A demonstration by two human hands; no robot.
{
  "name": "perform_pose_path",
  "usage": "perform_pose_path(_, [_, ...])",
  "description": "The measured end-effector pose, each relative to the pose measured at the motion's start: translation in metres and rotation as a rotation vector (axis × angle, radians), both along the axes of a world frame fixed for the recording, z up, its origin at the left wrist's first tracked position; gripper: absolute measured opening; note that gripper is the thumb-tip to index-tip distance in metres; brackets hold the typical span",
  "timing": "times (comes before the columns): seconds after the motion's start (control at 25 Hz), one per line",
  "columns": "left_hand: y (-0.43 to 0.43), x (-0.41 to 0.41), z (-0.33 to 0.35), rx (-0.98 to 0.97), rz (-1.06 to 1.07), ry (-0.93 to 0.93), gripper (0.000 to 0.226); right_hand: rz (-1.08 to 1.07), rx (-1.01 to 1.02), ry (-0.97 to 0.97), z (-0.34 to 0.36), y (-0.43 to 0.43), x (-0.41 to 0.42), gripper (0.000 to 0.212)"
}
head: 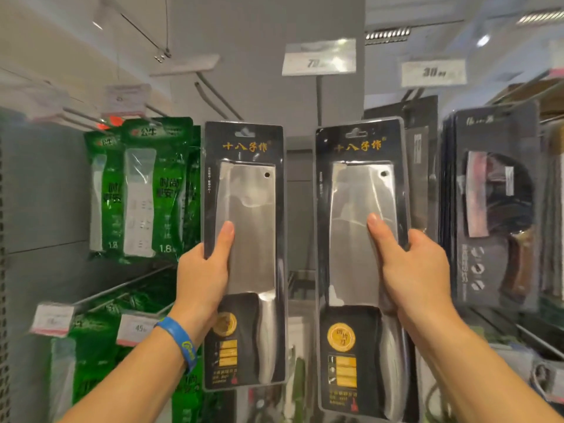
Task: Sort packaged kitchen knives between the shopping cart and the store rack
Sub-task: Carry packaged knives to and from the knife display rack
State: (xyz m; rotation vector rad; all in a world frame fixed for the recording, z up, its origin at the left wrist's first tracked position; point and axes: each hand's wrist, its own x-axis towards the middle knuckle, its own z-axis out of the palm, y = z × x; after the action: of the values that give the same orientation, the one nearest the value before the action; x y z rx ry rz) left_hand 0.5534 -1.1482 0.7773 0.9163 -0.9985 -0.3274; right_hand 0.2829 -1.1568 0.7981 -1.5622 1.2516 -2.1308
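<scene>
Upright, left hand (203, 279), right hand (418, 270) gripping glossy, seemingly steel cleavers (253, 239) (348, 248)

Green pkgs (143, 190) hang L of the L grip, more below it; price tags (319, 58) above both grips; grey pillar (265, 56) behind, btwn.

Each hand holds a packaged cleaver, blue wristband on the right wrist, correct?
Not quite: the head view shows the blue wristband on the left wrist. The left hand holds up the left cleaver pack, the right hand the right cleaver pack.
</scene>
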Motion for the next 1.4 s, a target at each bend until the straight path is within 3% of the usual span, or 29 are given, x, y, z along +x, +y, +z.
perform_pose_path(0.08, [0.000,0.008,0.003,0.011,0.006,0.050,0.049,-0.062,-0.013,-0.017,0.009,-0.001,-0.006,0.083])
perform_pose_path(0.24, [-0.010,0.025,0.010,0.047,0.103,0.042,0.060,-0.197,0.025,0.030,0.015,-0.003,-0.011,0.083])
perform_pose_path(0.36, [-0.012,0.037,0.004,0.088,0.074,-0.018,0.055,-0.210,0.104,0.067,0.003,-0.001,-0.001,0.071])
perform_pose_path(0.52, [-0.010,0.051,-0.009,0.117,0.031,-0.090,0.065,-0.241,0.120,0.093,-0.003,0.002,0.009,0.090])
perform_pose_path(0.72, [-0.008,0.048,0.002,0.093,-0.017,-0.236,0.068,-0.322,0.006,0.042,0.034,0.021,0.012,0.071])
perform_pose_path(0.88, [-0.006,0.031,0.030,0.057,-0.103,-0.231,0.063,-0.365,-0.022,0.058,0.042,0.029,0.011,0.079])
perform_pose_path(1.08, [-0.006,0.018,0.037,0.042,-0.179,-0.177,0.057,-0.339,-0.035,0.079,0.037,0.041,0.014,0.068])
perform_pose_path(1.4, [0.002,0.006,0.037,-0.019,-0.213,-0.221,0.065,-0.369,-0.083,0.069,0.075,0.070,0.011,0.090])
